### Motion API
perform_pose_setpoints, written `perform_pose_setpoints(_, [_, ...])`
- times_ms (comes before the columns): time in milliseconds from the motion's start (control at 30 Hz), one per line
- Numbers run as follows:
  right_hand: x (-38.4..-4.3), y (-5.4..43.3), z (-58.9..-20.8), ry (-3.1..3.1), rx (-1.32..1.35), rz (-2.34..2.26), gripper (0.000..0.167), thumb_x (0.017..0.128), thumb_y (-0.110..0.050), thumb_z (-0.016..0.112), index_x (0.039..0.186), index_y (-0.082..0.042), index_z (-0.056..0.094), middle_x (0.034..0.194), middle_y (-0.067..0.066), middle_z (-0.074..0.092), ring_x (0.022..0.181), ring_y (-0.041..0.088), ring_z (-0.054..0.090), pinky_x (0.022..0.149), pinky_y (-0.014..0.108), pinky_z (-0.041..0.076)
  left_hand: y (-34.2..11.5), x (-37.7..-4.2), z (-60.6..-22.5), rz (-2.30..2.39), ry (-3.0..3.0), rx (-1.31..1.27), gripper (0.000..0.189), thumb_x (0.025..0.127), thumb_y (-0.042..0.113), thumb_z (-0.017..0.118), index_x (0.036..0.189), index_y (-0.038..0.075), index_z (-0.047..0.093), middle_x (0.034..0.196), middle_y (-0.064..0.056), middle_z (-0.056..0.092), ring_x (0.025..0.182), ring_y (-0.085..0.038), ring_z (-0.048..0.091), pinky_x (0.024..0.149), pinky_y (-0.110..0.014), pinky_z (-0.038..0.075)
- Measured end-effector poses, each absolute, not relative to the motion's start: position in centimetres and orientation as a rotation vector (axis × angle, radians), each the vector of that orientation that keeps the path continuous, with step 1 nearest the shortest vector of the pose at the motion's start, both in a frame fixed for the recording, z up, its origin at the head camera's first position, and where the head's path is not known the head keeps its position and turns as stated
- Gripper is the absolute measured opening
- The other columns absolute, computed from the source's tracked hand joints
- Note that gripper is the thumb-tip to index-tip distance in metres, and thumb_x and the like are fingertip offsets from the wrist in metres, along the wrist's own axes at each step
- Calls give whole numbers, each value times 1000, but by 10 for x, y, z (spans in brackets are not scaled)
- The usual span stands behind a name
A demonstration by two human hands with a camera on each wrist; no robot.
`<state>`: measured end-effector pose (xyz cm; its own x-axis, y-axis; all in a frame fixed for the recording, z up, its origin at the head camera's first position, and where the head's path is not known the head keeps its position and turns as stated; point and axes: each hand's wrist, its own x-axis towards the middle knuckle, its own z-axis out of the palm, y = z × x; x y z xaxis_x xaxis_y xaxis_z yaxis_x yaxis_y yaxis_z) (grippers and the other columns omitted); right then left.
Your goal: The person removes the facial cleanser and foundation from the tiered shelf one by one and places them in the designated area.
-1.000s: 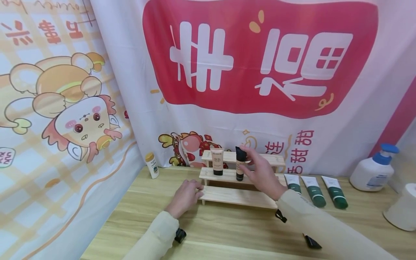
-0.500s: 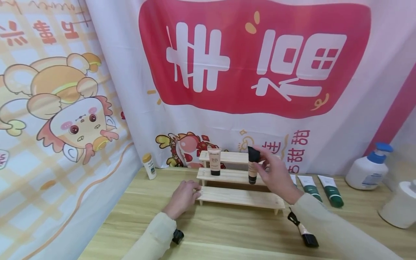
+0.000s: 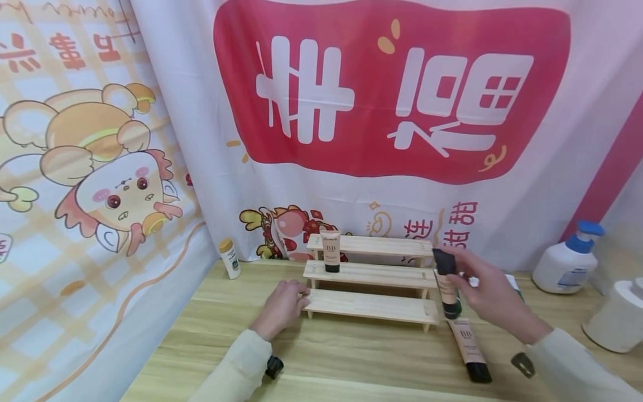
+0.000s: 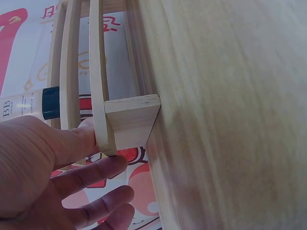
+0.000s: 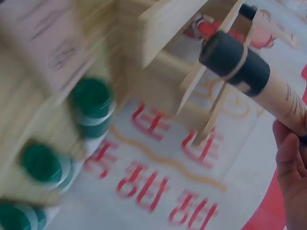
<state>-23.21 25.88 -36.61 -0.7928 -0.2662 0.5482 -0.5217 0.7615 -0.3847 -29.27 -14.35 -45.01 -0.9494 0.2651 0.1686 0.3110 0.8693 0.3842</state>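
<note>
My right hand (image 3: 494, 290) pinches a slim beige tube (image 3: 447, 285) with black ends, just off the right side of a three-step wooden display stand (image 3: 372, 307). The right wrist view shows this tube (image 5: 283, 93) tilted, its cap towards the stand. My left hand (image 3: 281, 310) grips the left end of the lowest step; in the left wrist view thumb and forefinger pinch the board (image 4: 101, 91). A BB cream tube (image 3: 331, 250) stands on its black cap at the left of the middle step. Another BB cream tube (image 3: 468, 346) lies on the table, below the held one.
White-and-green tubes, mostly hidden behind my right hand, lie right of the stand; their green caps (image 5: 91, 108) show in the right wrist view. A pump bottle (image 3: 567, 262) and a white roll (image 3: 618, 318) are far right. A small yellow-capped bottle (image 3: 230, 259) stands at the left.
My right hand has carried the beige tube from the middle step rightwards, past the stand's right end. My left hand keeps its grip on the lowest step.
</note>
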Motion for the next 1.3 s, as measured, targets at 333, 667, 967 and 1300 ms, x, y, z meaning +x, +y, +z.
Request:
perform_pose_setpoints(333, [-206,322,-390,-2741,443,714,60,81,1,70,136,-11,48,84,-2,57,70,10,53,60,24,48,-145,-292,-450,-624,-2928,-445,17,88,18,69,104,12,71,101,-4,64,88,-20,51,79,-38,46])
perform_pose_setpoints(667, [-206,349,-422,-3167,208,928,61,82,-9,71,138,-18,48,87,3,59,75,19,53,62,32,46,-145,-292,-447,-626,-2944,-441,18,89,17,68,105,11,71,104,-5,63,90,-22,52,81,-40,45])
perform_pose_setpoints(967, [-212,353,-442,-3266,84,972,45,81,-15,73,125,-14,61,83,3,58,73,19,52,62,34,44,-144,-292,-448,-625,-2939,-439,18,89,18,68,105,12,71,105,-5,64,91,-21,52,81,-39,46])
perform_pose_setpoints(1300, [-215,366,-454,-3255,130,927,44,81,-20,73,122,-9,62,87,2,60,76,18,54,66,38,49,-142,-291,-447,-624,-2937,-453,17,89,17,68,104,11,71,104,-5,64,90,-21,52,80,-39,46])
